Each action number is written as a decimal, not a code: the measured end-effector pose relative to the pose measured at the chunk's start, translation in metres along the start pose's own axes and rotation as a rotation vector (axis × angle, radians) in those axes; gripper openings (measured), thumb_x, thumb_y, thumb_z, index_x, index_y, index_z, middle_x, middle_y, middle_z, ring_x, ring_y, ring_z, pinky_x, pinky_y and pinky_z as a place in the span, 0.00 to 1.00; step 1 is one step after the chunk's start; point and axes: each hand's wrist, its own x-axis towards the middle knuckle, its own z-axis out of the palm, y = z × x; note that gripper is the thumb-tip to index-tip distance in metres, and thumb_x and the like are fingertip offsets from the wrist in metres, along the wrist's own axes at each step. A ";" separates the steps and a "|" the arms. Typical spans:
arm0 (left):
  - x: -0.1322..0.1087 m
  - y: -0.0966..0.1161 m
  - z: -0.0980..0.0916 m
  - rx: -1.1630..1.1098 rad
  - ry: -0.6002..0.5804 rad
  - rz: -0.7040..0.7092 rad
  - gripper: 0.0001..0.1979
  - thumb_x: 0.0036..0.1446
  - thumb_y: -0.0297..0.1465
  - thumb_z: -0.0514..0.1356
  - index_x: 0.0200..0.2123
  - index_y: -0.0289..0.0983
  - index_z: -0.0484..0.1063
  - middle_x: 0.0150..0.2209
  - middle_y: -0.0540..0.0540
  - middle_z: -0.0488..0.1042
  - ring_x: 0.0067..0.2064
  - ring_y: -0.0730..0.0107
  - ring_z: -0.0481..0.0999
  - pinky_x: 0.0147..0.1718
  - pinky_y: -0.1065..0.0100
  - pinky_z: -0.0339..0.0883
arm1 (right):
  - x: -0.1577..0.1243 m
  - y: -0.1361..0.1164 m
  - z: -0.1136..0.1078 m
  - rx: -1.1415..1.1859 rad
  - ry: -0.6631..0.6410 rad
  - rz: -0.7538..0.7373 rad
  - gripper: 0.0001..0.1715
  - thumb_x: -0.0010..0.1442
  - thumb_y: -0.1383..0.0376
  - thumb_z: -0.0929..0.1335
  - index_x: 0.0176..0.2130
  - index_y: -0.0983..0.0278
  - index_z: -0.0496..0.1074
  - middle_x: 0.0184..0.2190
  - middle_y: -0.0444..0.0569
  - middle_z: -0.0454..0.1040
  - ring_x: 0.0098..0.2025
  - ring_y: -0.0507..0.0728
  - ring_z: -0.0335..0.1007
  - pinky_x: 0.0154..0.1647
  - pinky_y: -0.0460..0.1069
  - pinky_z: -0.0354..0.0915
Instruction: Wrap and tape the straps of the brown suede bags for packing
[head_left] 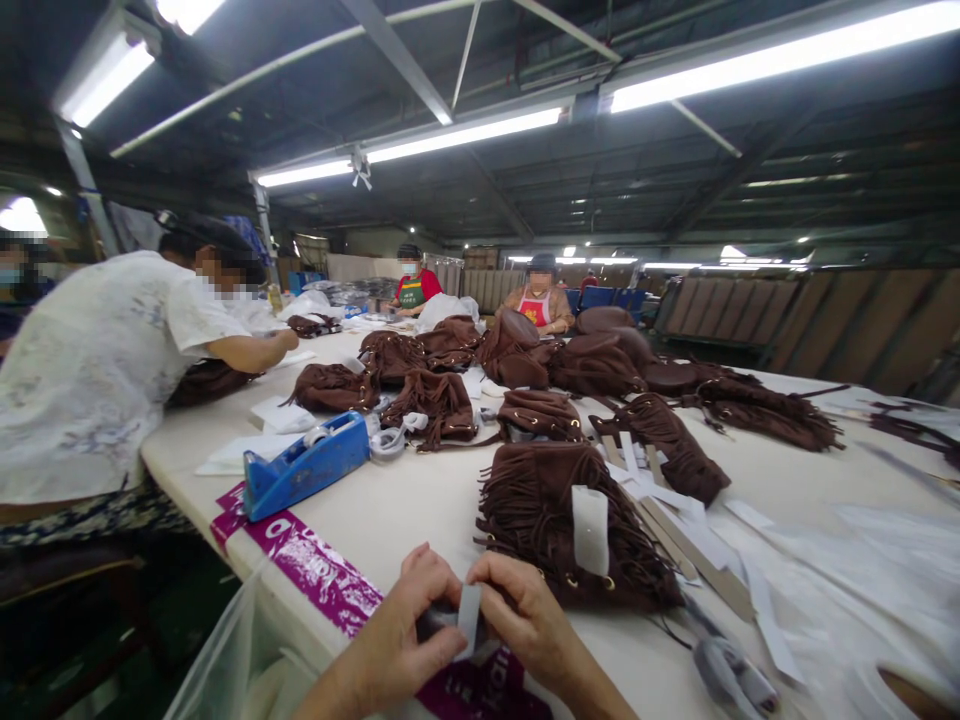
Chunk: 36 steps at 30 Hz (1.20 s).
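Both hands meet at the near edge of the table, closed around a small pale grey strip (469, 618). My left hand (412, 630) has its thumb against the strip's lower end, with something dark and greyish partly hidden behind the fingers. Against the strip's other side, my right hand (517, 612) is curled with fingertips pinched. Just beyond them lies a dark brown fringed bag (544, 490) with gold eyelets, and a white wrapped piece (591, 530) rests on it. Below the hands runs a purple printed plastic sheet (322, 570).
A blue tape dispenser (307, 470) stands at left. More brown fringed bags (427, 405) cover the table (405, 500) further back. Card strips (705, 540) and a grey wrapped bundle (731, 675) lie at right. A co-worker (112, 370) leans over the left side; two others sit beyond.
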 end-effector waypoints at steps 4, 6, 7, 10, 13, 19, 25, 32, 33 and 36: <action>0.000 -0.001 0.001 0.007 -0.014 -0.039 0.06 0.55 0.36 0.55 0.33 0.39 0.65 0.34 0.49 0.64 0.40 0.62 0.63 0.55 0.58 0.48 | 0.000 -0.002 0.008 -0.126 0.156 -0.092 0.11 0.58 0.66 0.60 0.26 0.63 0.66 0.22 0.41 0.64 0.27 0.51 0.59 0.29 0.45 0.55; 0.000 -0.001 0.002 0.021 -0.032 -0.067 0.06 0.54 0.35 0.55 0.34 0.39 0.65 0.35 0.48 0.64 0.42 0.60 0.62 0.50 0.61 0.52 | 0.001 -0.001 0.013 -0.114 0.193 -0.099 0.11 0.58 0.66 0.60 0.26 0.63 0.64 0.22 0.41 0.63 0.27 0.51 0.59 0.29 0.45 0.55; 0.000 -0.001 0.003 0.024 -0.037 -0.082 0.06 0.54 0.34 0.55 0.35 0.39 0.65 0.35 0.48 0.64 0.42 0.60 0.62 0.48 0.62 0.53 | 0.001 0.000 0.015 -0.110 0.198 -0.108 0.11 0.58 0.66 0.60 0.25 0.63 0.63 0.22 0.41 0.63 0.27 0.51 0.59 0.29 0.45 0.55; 0.000 -0.001 0.004 0.018 -0.023 -0.128 0.06 0.51 0.31 0.55 0.34 0.39 0.64 0.35 0.48 0.64 0.43 0.61 0.61 0.47 0.63 0.53 | 0.002 0.002 0.017 -0.101 0.198 -0.135 0.11 0.58 0.67 0.61 0.24 0.62 0.63 0.22 0.41 0.62 0.26 0.51 0.58 0.29 0.46 0.54; 0.001 0.000 0.006 0.002 0.043 -0.159 0.04 0.50 0.31 0.55 0.29 0.39 0.60 0.33 0.49 0.63 0.41 0.62 0.61 0.43 0.64 0.54 | 0.002 0.001 0.013 -0.020 0.154 -0.103 0.11 0.60 0.64 0.62 0.26 0.62 0.65 0.21 0.41 0.63 0.25 0.51 0.59 0.28 0.46 0.55; -0.002 0.002 0.006 -0.094 0.058 -0.151 0.06 0.53 0.34 0.56 0.29 0.38 0.64 0.34 0.49 0.63 0.41 0.62 0.62 0.43 0.65 0.54 | -0.001 0.001 -0.005 0.245 -0.108 -0.011 0.17 0.60 0.52 0.67 0.41 0.61 0.75 0.32 0.45 0.70 0.29 0.52 0.65 0.31 0.47 0.61; -0.002 0.001 0.007 -0.069 0.050 -0.144 0.05 0.52 0.33 0.56 0.29 0.38 0.62 0.33 0.49 0.62 0.41 0.62 0.61 0.43 0.65 0.54 | -0.003 0.013 0.002 -0.011 0.002 -0.215 0.10 0.61 0.56 0.69 0.34 0.59 0.77 0.31 0.45 0.73 0.36 0.55 0.67 0.38 0.48 0.61; -0.001 0.009 0.000 -0.064 0.061 -0.097 0.06 0.54 0.35 0.55 0.33 0.39 0.65 0.34 0.49 0.64 0.41 0.61 0.62 0.45 0.64 0.55 | -0.007 0.011 0.011 -0.223 0.188 -0.332 0.10 0.65 0.67 0.64 0.32 0.60 0.70 0.28 0.44 0.69 0.32 0.53 0.65 0.32 0.47 0.58; -0.001 0.011 0.001 -0.079 0.077 -0.100 0.06 0.54 0.35 0.55 0.35 0.39 0.65 0.35 0.49 0.65 0.41 0.61 0.62 0.45 0.64 0.55 | -0.006 0.010 0.012 -0.234 0.212 -0.336 0.10 0.65 0.67 0.63 0.31 0.61 0.70 0.27 0.43 0.68 0.31 0.53 0.64 0.31 0.47 0.58; -0.004 0.012 0.009 -0.159 0.204 -0.155 0.08 0.54 0.34 0.56 0.37 0.39 0.65 0.36 0.48 0.66 0.41 0.62 0.63 0.42 0.65 0.57 | -0.006 0.010 0.013 -0.271 0.263 -0.361 0.10 0.65 0.68 0.63 0.32 0.60 0.69 0.27 0.43 0.67 0.31 0.53 0.64 0.31 0.47 0.57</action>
